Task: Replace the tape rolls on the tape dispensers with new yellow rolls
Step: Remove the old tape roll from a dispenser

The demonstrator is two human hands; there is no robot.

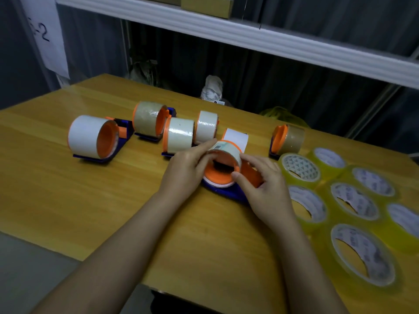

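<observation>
Yellow rolls [353,223] lie on the counter [68,189] just right of my right hand [265,189]; my left hand [186,168] and right fingers [247,158] pinch a pale roll [229,150] above the blue dispenser [229,191]; beyond my fingers stand more loaded dispensers [97,139].

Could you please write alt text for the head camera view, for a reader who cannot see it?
Both hands, left hand and right hand, grip a whitish tape roll on a blue-and-orange dispenser on a wooden table. Other loaded dispensers stand behind; yellow tape rolls lie to the right.
</observation>
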